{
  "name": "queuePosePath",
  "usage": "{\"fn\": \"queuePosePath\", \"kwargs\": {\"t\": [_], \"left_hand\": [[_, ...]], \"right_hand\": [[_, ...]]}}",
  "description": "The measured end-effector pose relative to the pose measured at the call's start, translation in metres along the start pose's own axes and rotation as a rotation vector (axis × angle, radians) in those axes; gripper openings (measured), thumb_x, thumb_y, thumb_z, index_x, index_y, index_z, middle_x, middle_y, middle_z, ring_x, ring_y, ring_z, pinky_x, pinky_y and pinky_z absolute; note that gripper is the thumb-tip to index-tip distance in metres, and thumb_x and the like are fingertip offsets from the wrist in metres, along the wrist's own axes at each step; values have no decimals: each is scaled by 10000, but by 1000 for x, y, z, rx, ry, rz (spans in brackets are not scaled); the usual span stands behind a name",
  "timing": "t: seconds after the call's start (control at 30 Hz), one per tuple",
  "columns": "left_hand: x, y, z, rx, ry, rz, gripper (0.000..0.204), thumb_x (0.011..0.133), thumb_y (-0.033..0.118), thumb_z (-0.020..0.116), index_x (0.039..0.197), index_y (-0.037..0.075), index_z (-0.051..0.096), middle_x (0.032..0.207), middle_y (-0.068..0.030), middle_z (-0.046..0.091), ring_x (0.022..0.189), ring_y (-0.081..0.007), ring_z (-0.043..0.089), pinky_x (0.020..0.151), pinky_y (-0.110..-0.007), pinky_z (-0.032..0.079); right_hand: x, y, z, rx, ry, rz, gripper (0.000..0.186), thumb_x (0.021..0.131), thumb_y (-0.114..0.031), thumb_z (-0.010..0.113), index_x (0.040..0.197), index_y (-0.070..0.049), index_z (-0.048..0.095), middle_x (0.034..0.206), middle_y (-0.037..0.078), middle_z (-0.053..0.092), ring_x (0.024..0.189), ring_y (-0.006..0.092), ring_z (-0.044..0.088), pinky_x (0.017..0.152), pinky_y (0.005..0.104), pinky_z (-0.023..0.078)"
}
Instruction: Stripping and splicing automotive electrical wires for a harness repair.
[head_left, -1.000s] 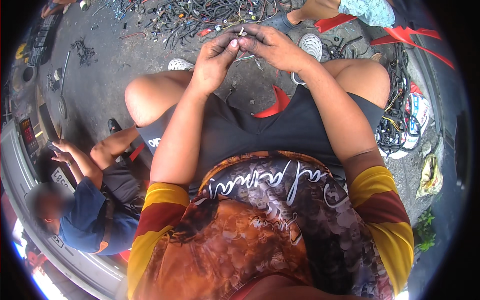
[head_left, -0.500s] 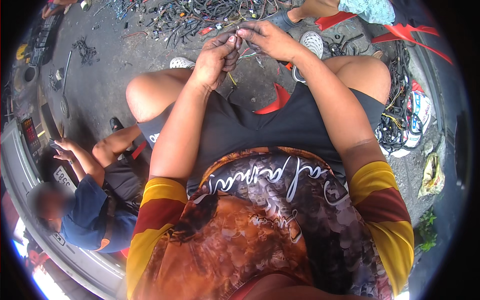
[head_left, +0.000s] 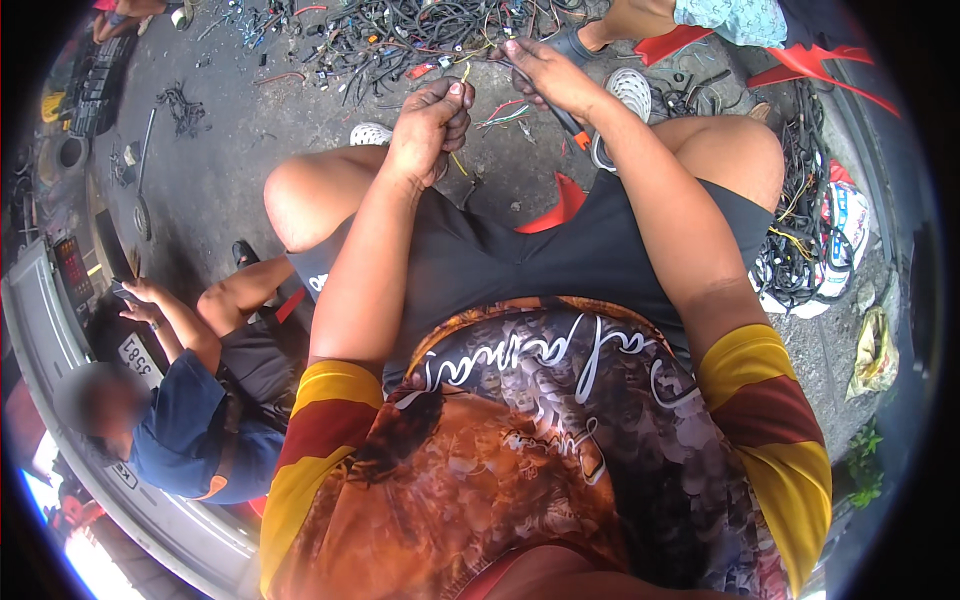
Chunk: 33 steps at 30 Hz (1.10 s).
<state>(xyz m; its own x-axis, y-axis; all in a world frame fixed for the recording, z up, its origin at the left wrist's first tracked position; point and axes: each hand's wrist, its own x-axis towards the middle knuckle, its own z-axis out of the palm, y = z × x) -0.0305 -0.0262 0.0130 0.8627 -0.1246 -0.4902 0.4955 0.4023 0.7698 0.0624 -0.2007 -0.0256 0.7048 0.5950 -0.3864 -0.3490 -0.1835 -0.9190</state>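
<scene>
Over my left knee, my left hand (head_left: 432,125) is closed around a thin yellow wire (head_left: 460,164). One end sticks up past the thumb and the other hangs below the fist. My right hand (head_left: 545,75), farther up and to the right, grips a slim dark tool with an orange end (head_left: 581,141). The orange end points back toward my wrist; the fingers hide much of the tool, so its kind is unclear. A gap separates the two hands. Beneath them on the ground lie a few loose coloured wires (head_left: 508,117).
A large tangle of cables and connectors (head_left: 385,40) spreads ahead. Another person's leg (head_left: 625,22) is beyond my right hand, near red plastic pieces (head_left: 805,65). To the right, a cable bundle (head_left: 795,262) lies by a white sack (head_left: 847,225). A seated person (head_left: 205,425) is at left.
My hands, together before, have come apart. The right has moved slightly right, the left slightly down. More of the yellow wire and the tool's orange end now shows.
</scene>
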Motion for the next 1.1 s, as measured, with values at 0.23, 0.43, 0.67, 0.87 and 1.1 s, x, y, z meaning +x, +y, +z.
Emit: {"fn": "queuePosePath", "kwargs": {"t": [0.23,0.43,0.67,0.87,1.1], "left_hand": [[3,4,-5,-2,27,47,181,976,202,432,849,76,464,590,70,256,486,-44,219,428,-207,177],[2,7,-9,-40,55,72,170,976,200,433,858,83,471,596,70,254,496,-48,223,437,-208,180],[2,9,-7,-57,57,94,171,976,206,436,866,82,478,601,69,257,508,-47,229,441,-208,182],[1,12,-3,-55,31,118,183,975,211,437,863,72,476,595,69,255,498,-45,225,438,-207,182],[-2,14,0,-66,-58,116,235,978,233,429,826,63,488,571,78,274,480,-35,208,435,-210,167]], "right_hand": [[-11,-12,1,-11,-40,-208,253,876,-276,601,911,-46,504,657,-17,443,592,63,413,511,229,340],[-22,-28,1,-376,45,-287,329,832,-307,666,861,2,559,678,34,496,642,122,464,591,304,396],[-22,-26,8,-354,231,-371,338,942,-307,531,1077,-10,619,703,4,555,667,81,513,641,249,455],[-24,-25,12,190,-81,-152,391,976,-355,458,1163,-39,591,753,-24,538,711,71,518,681,236,478],[-21,-28,15,257,-240,-239,477,957,-462,450,1208,-77,578,743,-32,476,704,64,467,634,221,422]]}}
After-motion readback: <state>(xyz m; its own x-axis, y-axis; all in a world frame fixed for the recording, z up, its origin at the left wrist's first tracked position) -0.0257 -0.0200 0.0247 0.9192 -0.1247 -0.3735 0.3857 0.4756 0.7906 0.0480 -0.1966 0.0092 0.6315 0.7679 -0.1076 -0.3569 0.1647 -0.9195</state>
